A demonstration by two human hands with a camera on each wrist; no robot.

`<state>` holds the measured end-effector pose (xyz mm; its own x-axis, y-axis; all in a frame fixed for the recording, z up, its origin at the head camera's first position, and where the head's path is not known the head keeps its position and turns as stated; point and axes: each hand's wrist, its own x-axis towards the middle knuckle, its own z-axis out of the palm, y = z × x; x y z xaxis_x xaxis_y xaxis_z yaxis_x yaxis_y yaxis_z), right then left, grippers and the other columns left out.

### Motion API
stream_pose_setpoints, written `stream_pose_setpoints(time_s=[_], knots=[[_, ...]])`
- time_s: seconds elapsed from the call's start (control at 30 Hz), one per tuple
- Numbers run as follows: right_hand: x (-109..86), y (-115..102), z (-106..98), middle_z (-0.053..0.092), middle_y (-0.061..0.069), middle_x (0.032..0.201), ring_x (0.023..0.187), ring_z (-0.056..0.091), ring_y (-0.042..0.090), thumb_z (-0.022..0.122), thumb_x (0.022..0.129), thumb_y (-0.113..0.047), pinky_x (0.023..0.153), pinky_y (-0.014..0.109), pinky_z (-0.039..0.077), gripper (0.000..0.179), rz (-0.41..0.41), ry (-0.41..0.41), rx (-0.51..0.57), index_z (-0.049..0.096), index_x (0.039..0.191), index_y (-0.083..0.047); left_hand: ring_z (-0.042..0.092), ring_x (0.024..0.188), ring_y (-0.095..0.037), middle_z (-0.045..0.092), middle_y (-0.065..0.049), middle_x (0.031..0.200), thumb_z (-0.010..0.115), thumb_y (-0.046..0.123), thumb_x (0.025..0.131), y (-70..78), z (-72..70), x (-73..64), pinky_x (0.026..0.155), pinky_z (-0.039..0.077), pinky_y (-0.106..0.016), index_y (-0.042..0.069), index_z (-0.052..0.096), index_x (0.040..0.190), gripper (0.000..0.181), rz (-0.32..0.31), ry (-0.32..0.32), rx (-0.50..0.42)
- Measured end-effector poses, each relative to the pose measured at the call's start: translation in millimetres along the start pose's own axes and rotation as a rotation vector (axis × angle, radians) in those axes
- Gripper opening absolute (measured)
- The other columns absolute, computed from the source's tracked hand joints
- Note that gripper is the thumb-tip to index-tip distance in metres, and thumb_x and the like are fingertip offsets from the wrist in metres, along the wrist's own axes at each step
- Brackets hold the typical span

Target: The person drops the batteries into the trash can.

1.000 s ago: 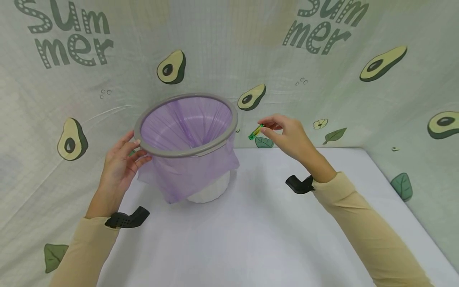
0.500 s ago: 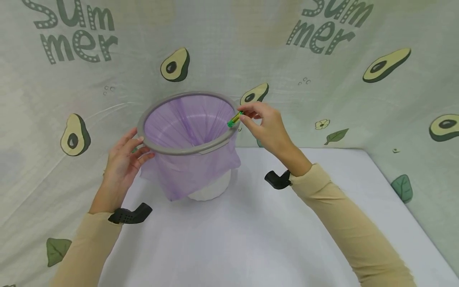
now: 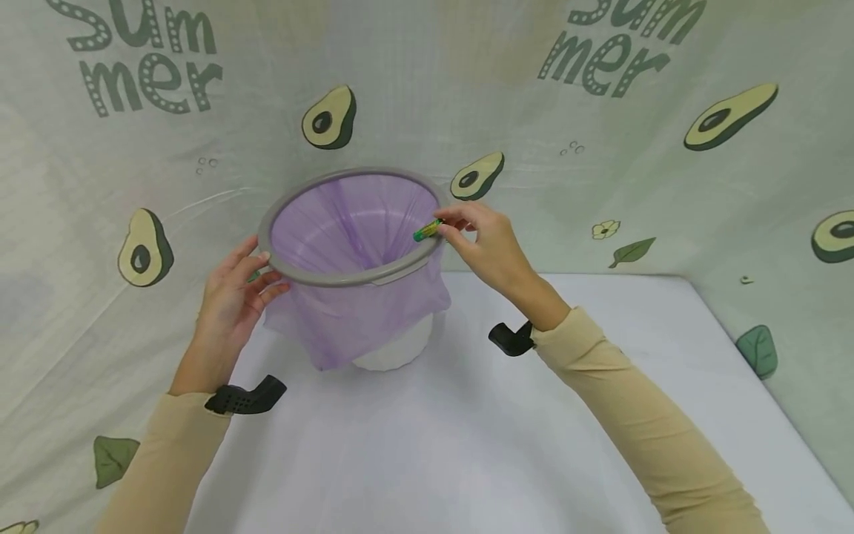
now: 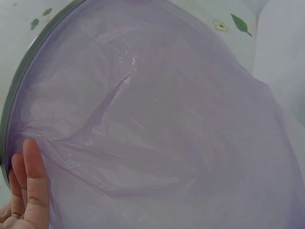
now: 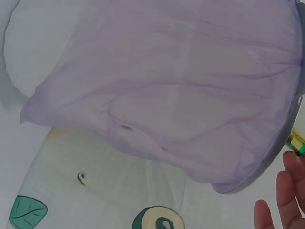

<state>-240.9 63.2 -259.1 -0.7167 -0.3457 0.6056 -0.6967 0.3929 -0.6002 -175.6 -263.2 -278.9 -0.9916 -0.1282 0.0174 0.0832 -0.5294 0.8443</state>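
Observation:
A bin with a grey rim (image 3: 333,279) and a white body (image 3: 396,352) stands on the table, lined with a translucent purple bag (image 3: 320,230) folded over the rim. My left hand (image 3: 230,304) rests against the rim's left side; in the left wrist view its fingers (image 4: 35,181) lie fairly straight beside the bag. A speck of green shows between those fingers, too small to identify. Just inside the right rim, my right hand (image 3: 490,245) pinches a small green-and-yellow battery (image 3: 427,230) above the opening. The right wrist view catches only part of that battery (image 5: 296,142).
A white table (image 3: 434,445) bears the bin near its back edge. Behind and at the sides hangs a pale cloth printed with avocados (image 3: 477,176) and lettering. Black wrist cameras (image 3: 247,395) are strapped to both forearms.
My right hand has carried the battery leftward from beside the bin to over its right rim, then slightly farther in. The left hand keeps its place on the rim.

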Motion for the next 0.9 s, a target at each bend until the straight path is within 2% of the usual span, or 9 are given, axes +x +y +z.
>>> stream_pose_setpoints(time_s=[0.13, 0.33, 0.53, 0.63, 0.7, 0.77, 0.83, 0.9], knots=[[-2.2, 0.1, -1.8, 0.068, 0.01, 0.097, 0.09, 0.058, 0.019, 0.06, 0.09, -0.01, 0.085, 0.033, 0.048, 0.018, 0.012, -0.009, -0.004, 0.067, 0.104, -0.001, 0.062, 0.067, -0.018, 0.046, -0.006, 0.111, 0.06, 0.002, 0.088, 0.3, 0.1, 0.2, 0.063, 0.058, -0.029, 0.009, 0.031, 0.144, 0.064, -0.001, 0.003, -0.009], [-12.5, -0.1, -8.7, 0.07, 0.009, 0.092, 0.085, 0.061, 0.019, 0.058, 0.091, -0.009, 0.085, 0.034, 0.048, 0.013, 0.032, -0.018, 0.001, 0.068, 0.097, -0.002, 0.062, 0.068, -0.018, 0.05, -0.005, 0.106, 0.06, 0.001, 0.088, 1.0, -1.5, -0.5, 0.064, 0.058, -0.03, 0.008, 0.033, 0.143, 0.062, -0.006, -0.01, -0.005], [-36.7, 0.2, -23.1, 0.069, 0.006, 0.093, 0.082, 0.061, 0.015, 0.059, 0.091, -0.012, 0.078, 0.032, 0.049, 0.013, 0.066, -0.06, -0.05, 0.067, 0.098, -0.005, 0.063, 0.068, -0.017, 0.058, -0.004, 0.092, 0.059, 0.003, 0.089, 5.6, -2.7, -1.2, 0.065, 0.058, -0.029, 0.01, 0.03, 0.145, 0.064, -0.041, -0.028, 0.021], [-53.0, 3.7, -31.3, 0.068, 0.004, 0.093, 0.082, 0.061, 0.014, 0.059, 0.091, -0.013, 0.074, 0.029, 0.049, 0.012, 0.069, -0.076, -0.092, 0.067, 0.098, -0.006, 0.062, 0.068, -0.014, 0.055, -0.002, 0.096, 0.061, 0.005, 0.089, 7.3, -1.9, -3.1, 0.066, 0.058, -0.028, 0.011, 0.027, 0.146, 0.067, -0.041, -0.016, 0.087], [-64.2, 6.8, -36.3, 0.068, 0.003, 0.092, 0.082, 0.06, 0.012, 0.059, 0.091, -0.013, 0.072, 0.026, 0.048, 0.011, 0.061, -0.081, -0.122, 0.067, 0.097, -0.008, 0.06, 0.066, -0.012, 0.053, 0.0, 0.09, 0.063, 0.006, 0.087, 8.6, -1.5, -6.3, 0.064, 0.058, -0.027, 0.01, 0.03, 0.143, 0.066, -0.001, 0.01, 0.153], [-76.2, 10.9, -41.5, 0.067, 0.001, 0.091, 0.083, 0.06, 0.012, 0.059, 0.092, -0.013, 0.073, 0.027, 0.048, 0.01, 0.059, -0.087, -0.159, 0.067, 0.096, -0.009, 0.056, 0.063, -0.009, 0.05, 0.0, 0.087, 0.065, 0.006, 0.086, 10.1, 1.4, -11.6, 0.061, 0.057, -0.025, 0.011, 0.035, 0.139, 0.061, 0.067, 0.049, 0.242], [-87.7, 13.7, -47.0, 0.067, -0.001, 0.09, 0.085, 0.059, 0.012, 0.059, 0.092, -0.014, 0.075, 0.028, 0.047, 0.009, 0.06, -0.092, -0.198, 0.067, 0.095, -0.01, 0.052, 0.06, -0.008, 0.046, 0.001, 0.082, 0.065, 0.003, 0.085, 10.0, 8.2, -19.3, 0.057, 0.055, -0.02, 0.011, 0.041, 0.132, 0.054, 0.182, 0.11, 0.38], [-97.5, 15.7, -52.1, 0.066, -0.001, 0.092, 0.089, 0.059, 0.015, 0.059, 0.091, -0.012, 0.078, 0.032, 0.047, 0.008, 0.044, -0.098, -0.229, 0.066, 0.094, -0.01, 0.05, 0.063, -0.006, 0.046, 0.004, 0.084, 0.064, 0.0, 0.084, 6.3, 18.6, -30.6, 0.058, 0.051, -0.013, 0.01, 0.048, 0.127, 0.047, 0.341, 0.153, 0.594]])
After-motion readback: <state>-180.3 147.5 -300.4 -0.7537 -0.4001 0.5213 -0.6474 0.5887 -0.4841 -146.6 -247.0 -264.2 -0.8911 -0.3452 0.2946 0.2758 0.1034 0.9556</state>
